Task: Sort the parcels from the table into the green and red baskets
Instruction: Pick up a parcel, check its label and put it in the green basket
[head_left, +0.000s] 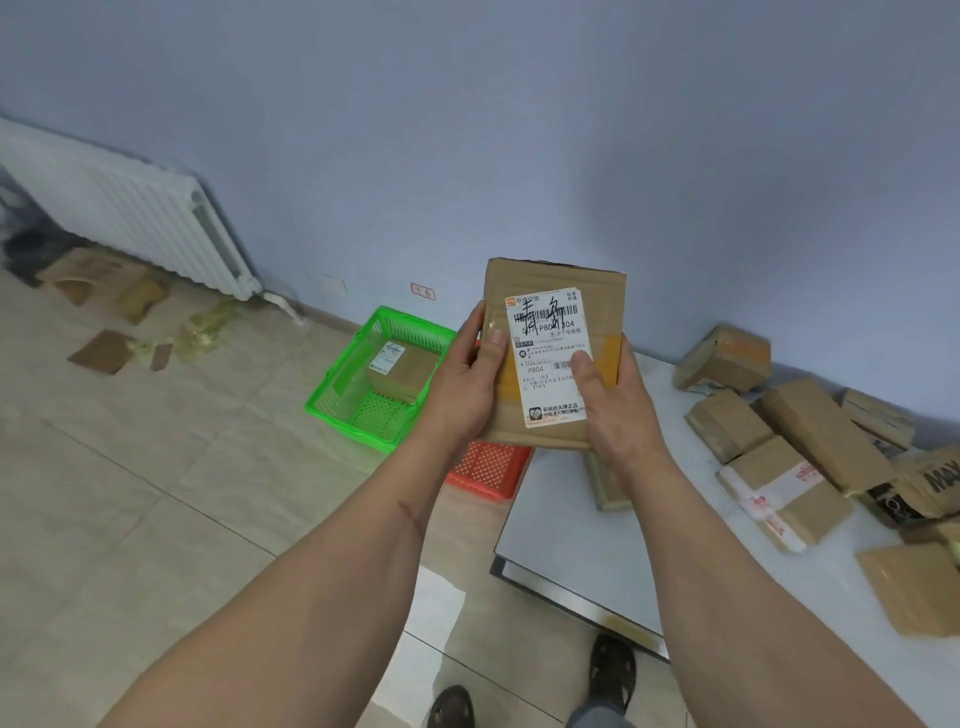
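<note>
We hold a flat cardboard parcel (553, 358) label-up, left hand (467, 379) and right hand (613, 395) clamped on its sides, raised beyond the tabletop (561, 519) edge above the red basket (488, 467) and beside the green basket (379, 374), where a misread label could send it wrong.

A pale blue wall (519, 130) runs along the far side. Beige floor tiles (130, 493) spread left, with a white radiator (130, 218) far left and cardboard scraps (104, 351) beneath it.
</note>
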